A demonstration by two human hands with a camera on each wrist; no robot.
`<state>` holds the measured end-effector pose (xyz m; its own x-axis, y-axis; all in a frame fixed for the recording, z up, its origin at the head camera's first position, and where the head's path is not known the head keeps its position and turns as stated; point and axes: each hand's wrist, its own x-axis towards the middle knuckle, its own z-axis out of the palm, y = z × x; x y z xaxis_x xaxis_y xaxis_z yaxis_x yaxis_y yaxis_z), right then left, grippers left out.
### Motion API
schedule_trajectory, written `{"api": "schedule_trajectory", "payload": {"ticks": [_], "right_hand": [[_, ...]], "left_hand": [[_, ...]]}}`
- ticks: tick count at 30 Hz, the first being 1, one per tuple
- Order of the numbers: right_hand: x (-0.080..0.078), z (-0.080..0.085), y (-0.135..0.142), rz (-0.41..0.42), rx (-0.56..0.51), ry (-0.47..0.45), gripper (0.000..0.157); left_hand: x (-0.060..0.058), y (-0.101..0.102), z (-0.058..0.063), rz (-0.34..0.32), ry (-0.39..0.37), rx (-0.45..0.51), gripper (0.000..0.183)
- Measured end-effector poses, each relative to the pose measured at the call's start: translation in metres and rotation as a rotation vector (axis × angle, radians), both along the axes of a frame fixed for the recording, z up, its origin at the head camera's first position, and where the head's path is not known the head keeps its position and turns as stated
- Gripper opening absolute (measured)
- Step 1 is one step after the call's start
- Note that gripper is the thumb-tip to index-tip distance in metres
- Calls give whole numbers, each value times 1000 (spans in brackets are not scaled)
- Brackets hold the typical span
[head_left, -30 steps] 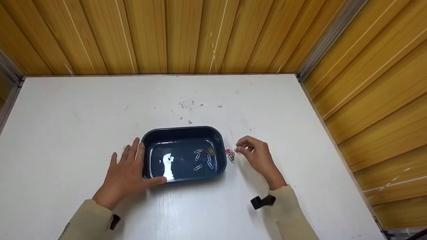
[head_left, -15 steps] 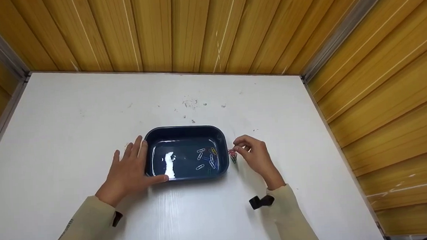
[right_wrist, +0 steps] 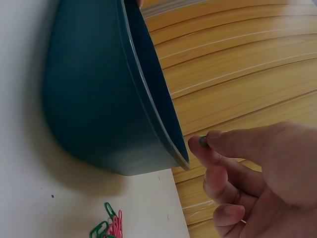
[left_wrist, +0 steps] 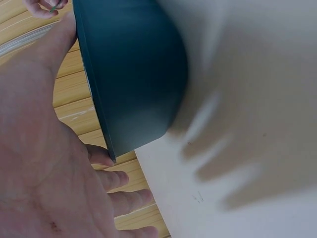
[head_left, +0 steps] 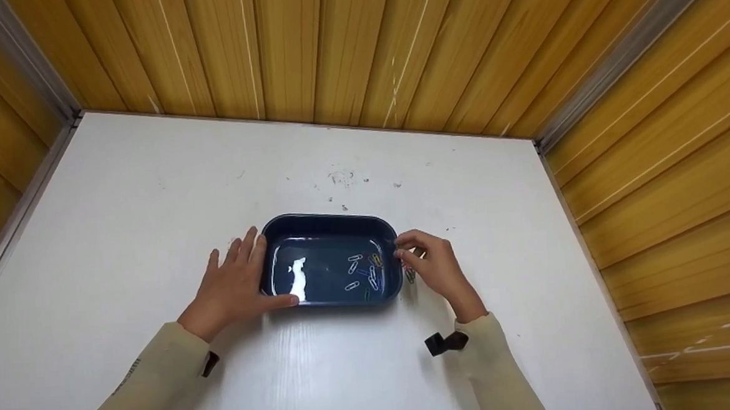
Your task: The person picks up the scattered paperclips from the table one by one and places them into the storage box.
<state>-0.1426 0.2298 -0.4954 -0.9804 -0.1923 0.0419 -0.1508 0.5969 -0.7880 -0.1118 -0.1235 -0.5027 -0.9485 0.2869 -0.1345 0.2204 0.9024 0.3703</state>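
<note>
1. Right hand (head_left: pixel 434 264) is pinching a green paper clip (right_wrist: pixel 203 142) between thumb and index finger; the other fingers are curling loosely. Left hand (head_left: pixel 235 287) is lying spread along the tray's left end, its thumb resting on the near rim, and is gripping nothing.
2. Pinched clip is sitting at the right rim of the dark blue tray (head_left: pixel 322 225); whether it is inside the edge yet, I cannot tell.
3. Judgement: the step is apparently putting this clip into the tray. Fingertips should be clearing the rim before letting go, and releasing low to limit bouncing.
4. Left hand should be steadying lightly, since hard pressing could be tilting the tray.
5. White, yellow, blue and green clips (head_left: pixel 372 284) are lying inside, mostly toward the right.
6. Outside, a pink-and-green pile (right_wrist: pixel 116 227) is lying on the white table (head_left: pixel 348 368) near the right wall; trailing fingers should be avoiding it.
</note>
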Motion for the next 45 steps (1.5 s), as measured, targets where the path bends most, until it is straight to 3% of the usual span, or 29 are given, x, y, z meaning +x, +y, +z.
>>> {"api": "schedule_trajectory", "payload": {"ticks": [24,37,45], "right_hand": [[-6,6,-11,79,58,6,15],[2,2,2,-15,25,54,14],[10,-10,17,-92,36,79,14]], "left_hand": [[0,1,0,8,-6,-17,122],[-1,1,-2,-12,-8,-9,125],[-1,-1,-2,-18,-12,6,126]]}}
